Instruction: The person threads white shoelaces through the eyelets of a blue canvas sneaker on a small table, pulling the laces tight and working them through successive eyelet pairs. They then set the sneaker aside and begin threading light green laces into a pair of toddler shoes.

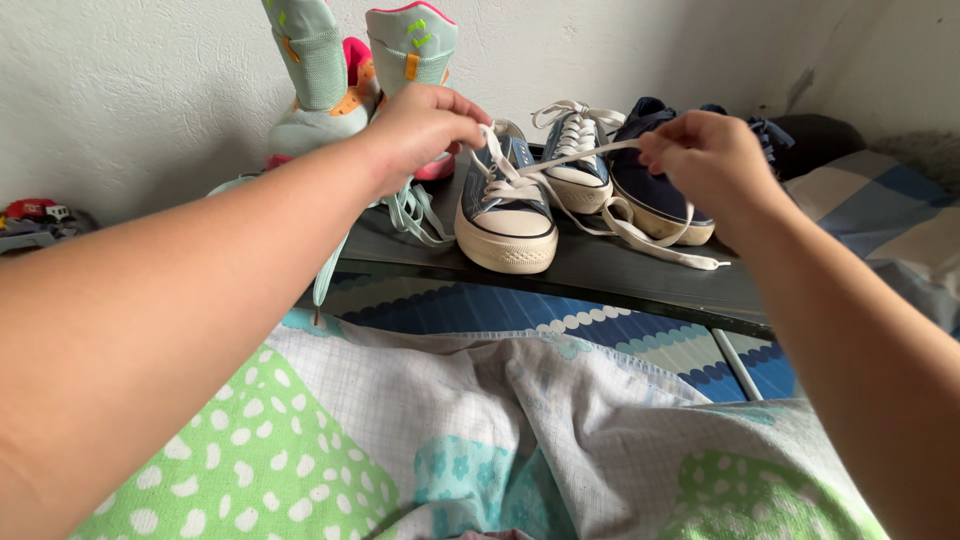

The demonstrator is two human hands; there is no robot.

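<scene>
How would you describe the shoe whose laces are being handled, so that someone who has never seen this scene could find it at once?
Start at the dark shelf against the white wall. On it stands a row of shoes; take the blue low-top sneaker nearest the front edge, toe pointing forward. Unlike the mint high-tops at one side and the navy shoe at the other, its white laces run to both hands.

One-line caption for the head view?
Left hand and right hand pull a white lace taut above a blue sneaker.
</scene>
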